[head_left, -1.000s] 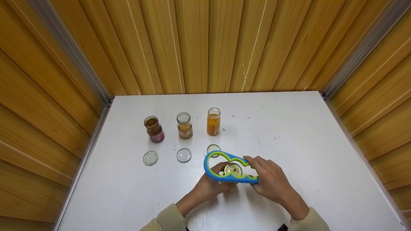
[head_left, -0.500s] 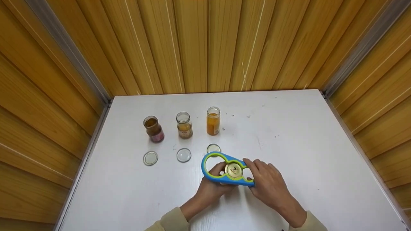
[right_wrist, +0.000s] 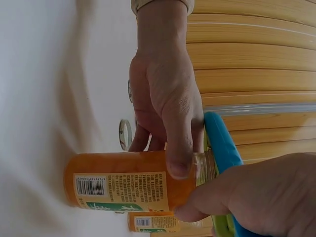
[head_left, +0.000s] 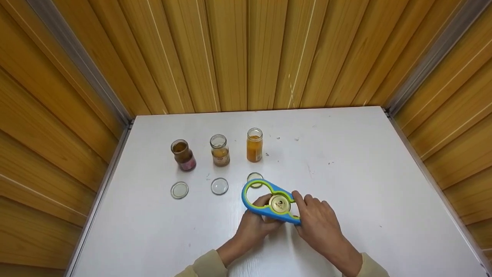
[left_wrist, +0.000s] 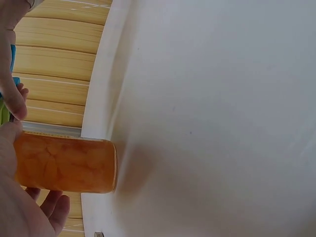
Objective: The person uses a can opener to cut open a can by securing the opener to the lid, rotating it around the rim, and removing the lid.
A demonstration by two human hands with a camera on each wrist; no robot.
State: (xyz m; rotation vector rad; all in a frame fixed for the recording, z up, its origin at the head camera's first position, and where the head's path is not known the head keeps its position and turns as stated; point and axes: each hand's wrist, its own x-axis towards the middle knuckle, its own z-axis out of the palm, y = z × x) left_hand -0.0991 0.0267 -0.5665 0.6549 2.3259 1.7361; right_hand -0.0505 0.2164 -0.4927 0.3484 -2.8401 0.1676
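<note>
My left hand (head_left: 250, 227) grips a glass jar of orange fruit pieces (left_wrist: 69, 163) around its side, with the base at the white tabletop. A gold metal lid (head_left: 280, 204) caps this jar. Around the lid sits a blue and green jar opener (head_left: 286, 217), its scalloped inner edges against the rim. My right hand (head_left: 318, 225) squeezes the opener's two handles together at their right end. Seen from the right wrist, the jar (right_wrist: 123, 182) shows a printed label with a barcode; the lid is mostly hidden there by the opener and right hand.
Three lidless jars stand farther back: a dark one (head_left: 183, 156), a half-filled one (head_left: 220, 152) and an orange one (head_left: 254, 146). In front of them lie three loose lids: left (head_left: 179, 190), middle (head_left: 219, 186) and right (head_left: 255, 176), the last close to the opener.
The opener has gone from lying loosely over the lid to fitting closely around it, its handles drawn together. Its handle end has swung slightly toward me, with my right hand shifting slightly left.
</note>
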